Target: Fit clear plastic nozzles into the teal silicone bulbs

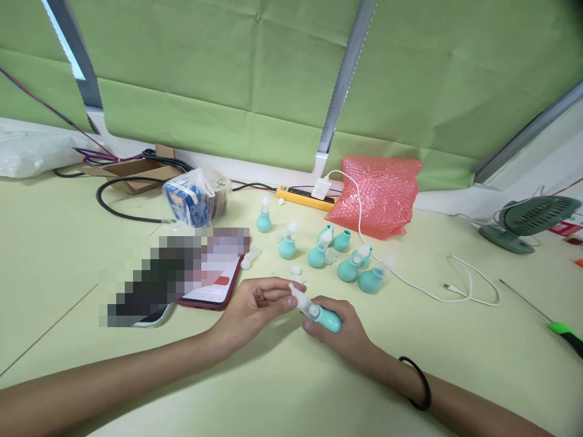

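A nasal aspirator (328,319) with a teal rubber bulb and a clear, white-tipped nozzle is held tilted above the table. My right hand (344,331) is wrapped round its bulb. The thumb and fingers of my left hand (259,306) pinch the white tip at the other end. Beyond my hands stand several more teal aspirators, among them one upright aspirator (263,220) at the back and another aspirator (286,245) nearer. An open teal bulb (342,241) has no nozzle on it. Small white tips (295,269) lie loose on the table.
Two phones lie left of my hands, one a red-cased phone (214,276). A yellow power strip (298,197) and a pink bubble-wrap bag (378,197) rest at the back. A white cable (437,298) loops on the right, near a screwdriver (562,332) and a green fan (523,221).
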Available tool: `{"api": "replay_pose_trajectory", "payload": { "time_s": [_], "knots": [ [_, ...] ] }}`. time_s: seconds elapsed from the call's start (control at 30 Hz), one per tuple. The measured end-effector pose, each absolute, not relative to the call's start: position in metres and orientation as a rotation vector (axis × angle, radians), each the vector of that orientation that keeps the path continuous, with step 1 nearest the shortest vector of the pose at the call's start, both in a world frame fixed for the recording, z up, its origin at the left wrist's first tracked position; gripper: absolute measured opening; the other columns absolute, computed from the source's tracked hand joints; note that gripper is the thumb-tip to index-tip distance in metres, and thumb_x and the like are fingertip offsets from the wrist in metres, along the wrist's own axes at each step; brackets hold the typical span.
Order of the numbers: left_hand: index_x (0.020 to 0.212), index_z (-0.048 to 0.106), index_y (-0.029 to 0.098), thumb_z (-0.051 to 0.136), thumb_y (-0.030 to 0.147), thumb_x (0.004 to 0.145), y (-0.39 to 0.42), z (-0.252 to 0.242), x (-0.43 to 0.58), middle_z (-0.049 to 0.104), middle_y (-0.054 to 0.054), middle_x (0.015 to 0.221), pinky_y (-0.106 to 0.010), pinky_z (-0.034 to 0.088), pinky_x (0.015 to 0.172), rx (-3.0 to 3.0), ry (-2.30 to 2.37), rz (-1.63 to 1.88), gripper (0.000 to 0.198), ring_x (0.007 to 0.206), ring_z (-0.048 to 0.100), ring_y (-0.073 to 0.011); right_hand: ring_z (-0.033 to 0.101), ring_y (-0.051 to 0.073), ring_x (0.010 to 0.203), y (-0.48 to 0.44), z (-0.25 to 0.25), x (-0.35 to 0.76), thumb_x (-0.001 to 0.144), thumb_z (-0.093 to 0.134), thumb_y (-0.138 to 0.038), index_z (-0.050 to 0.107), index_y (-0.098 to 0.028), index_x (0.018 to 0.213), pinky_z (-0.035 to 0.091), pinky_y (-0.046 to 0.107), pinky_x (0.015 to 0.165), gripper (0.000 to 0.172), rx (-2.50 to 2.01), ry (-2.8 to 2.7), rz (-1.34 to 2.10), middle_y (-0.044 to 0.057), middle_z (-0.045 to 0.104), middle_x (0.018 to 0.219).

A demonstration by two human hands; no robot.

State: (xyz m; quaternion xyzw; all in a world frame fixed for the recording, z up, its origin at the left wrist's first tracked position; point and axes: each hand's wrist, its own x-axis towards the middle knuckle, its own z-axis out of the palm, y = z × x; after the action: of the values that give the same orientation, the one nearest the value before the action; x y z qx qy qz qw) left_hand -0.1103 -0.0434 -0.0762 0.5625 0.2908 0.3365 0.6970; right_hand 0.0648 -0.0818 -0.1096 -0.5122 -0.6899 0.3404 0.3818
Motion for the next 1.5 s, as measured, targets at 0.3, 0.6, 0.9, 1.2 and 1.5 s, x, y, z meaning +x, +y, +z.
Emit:
{"api": "replay_pose_trajectory", "payload": {
  "time_s": [0.3, 0.6, 0.9, 1.2, 1.5],
  "knots": [
    [0.083, 0.059, 0.009, 0.061, 0.019, 0.071, -0.043, -0.08, -0.108, 0.068, -0.006, 0.078, -0.019, 0.045, 0.072, 1.184, 0.691, 0.783, 0.015, 0.076, 0.061, -0.0134, 0.043, 0.009, 0.05, -0.083, -0.111, 0.064, 0.071, 0.055, -0.033, 0.058, -0.015, 0.072, 0.037, 0.019, 0.049, 0.018, -1.347, -1.8, 0.721, -0.002, 0.051, 0.055],
    [0.067, 0.058, 0.011, 0.065, 0.019, 0.066, -0.05, -0.088, -0.103, 0.068, -0.002, 0.071, -0.016, 0.046, 0.063, 1.116, 0.786, 0.903, 0.011, 0.068, 0.062, -0.0116, 0.045, 0.009, 0.05, -0.085, -0.11, 0.061, 0.073, 0.054, -0.029, 0.058, -0.016, 0.075, 0.038, 0.018, 0.049, 0.014, -1.341, -1.799, 0.696, -0.002, 0.054, 0.058],
    [0.069, 0.06, 0.011, 0.065, 0.021, 0.066, -0.052, -0.092, -0.103, 0.068, -0.005, 0.075, -0.02, 0.048, 0.066, 1.158, 0.77, 0.908, 0.011, 0.072, 0.063, -0.0151, 0.044, 0.008, 0.05, -0.086, -0.111, 0.062, 0.073, 0.054, -0.028, 0.056, -0.016, 0.074, 0.036, 0.017, 0.048, 0.012, -1.32, -1.85, 0.687, -0.003, 0.052, 0.057],
    [0.081, 0.062, 0.01, 0.061, 0.023, 0.07, -0.047, -0.1, -0.11, 0.067, -0.009, 0.081, -0.026, 0.048, 0.069, 1.333, 0.68, 0.85, 0.017, 0.077, 0.062, -0.0196, 0.04, 0.008, 0.05, -0.083, -0.107, 0.064, 0.072, 0.056, -0.03, 0.055, -0.016, 0.071, 0.033, 0.017, 0.049, 0.015, -1.297, -1.915, 0.784, -0.004, 0.047, 0.056],
    [0.077, 0.061, 0.012, 0.06, 0.023, 0.072, -0.05, -0.099, -0.112, 0.067, -0.007, 0.08, -0.027, 0.049, 0.071, 1.481, 0.694, 0.907, 0.012, 0.077, 0.062, -0.0193, 0.037, 0.008, 0.048, -0.083, -0.104, 0.064, 0.073, 0.054, -0.034, 0.055, -0.016, 0.069, 0.032, 0.018, 0.045, 0.019, -1.297, -1.924, 0.865, -0.004, 0.043, 0.053]
  ]
}}
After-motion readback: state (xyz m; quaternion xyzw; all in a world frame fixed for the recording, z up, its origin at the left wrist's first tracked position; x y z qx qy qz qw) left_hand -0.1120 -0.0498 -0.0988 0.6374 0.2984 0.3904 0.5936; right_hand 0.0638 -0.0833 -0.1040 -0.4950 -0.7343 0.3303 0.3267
